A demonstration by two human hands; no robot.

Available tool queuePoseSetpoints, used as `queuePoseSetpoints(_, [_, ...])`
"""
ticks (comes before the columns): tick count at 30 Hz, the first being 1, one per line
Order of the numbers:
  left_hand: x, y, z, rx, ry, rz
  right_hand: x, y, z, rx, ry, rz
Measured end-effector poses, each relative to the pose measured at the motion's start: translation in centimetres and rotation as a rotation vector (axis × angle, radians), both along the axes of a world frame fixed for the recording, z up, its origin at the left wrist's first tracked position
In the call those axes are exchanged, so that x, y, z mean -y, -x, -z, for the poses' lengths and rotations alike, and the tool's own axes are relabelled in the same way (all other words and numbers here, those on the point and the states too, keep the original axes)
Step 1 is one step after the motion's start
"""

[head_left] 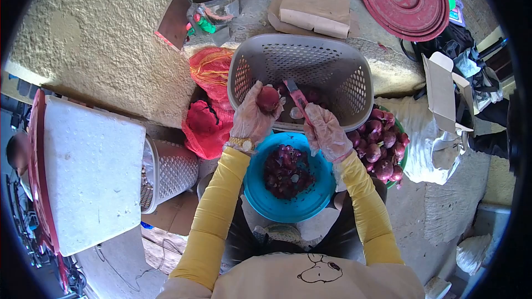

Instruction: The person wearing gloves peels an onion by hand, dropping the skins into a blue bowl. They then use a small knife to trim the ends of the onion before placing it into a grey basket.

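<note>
A clear plastic glove covers my left hand (252, 112), whose fingers are wrapped round a red onion (268, 99). My right hand (327, 130), also gloved, holds a knife with a pinkish-red handle (297, 99); its blade points up and to the left, close to the onion. Both hands are over the near edge of a grey perforated basket (299, 41), which has some onions at its bottom. Below them, a blue basin (288, 213) between my legs holds dark red peelings and onion pieces. Whole red onions (382, 147) are heaped at the right.
Red mesh sacks (208, 124) lie left of the basket. Further left, a white foam board (91, 171) stands near another basket (174, 171). Cardboard (316, 8), a red lid (404, 0) and an open box (443, 91) are beyond. Part of a person shows at far left.
</note>
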State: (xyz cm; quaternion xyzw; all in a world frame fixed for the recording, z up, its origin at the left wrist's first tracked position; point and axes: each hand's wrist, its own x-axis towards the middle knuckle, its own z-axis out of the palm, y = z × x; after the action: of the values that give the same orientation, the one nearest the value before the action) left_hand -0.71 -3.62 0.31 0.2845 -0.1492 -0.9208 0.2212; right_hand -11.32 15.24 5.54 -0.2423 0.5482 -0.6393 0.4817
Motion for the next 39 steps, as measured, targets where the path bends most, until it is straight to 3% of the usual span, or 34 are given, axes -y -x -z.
queuePoseSetpoints(39, [-0.6,0.1,-1.1,0.057,0.019,-0.05,-0.1,0.0,0.3,0.008,-0.024,-0.039])
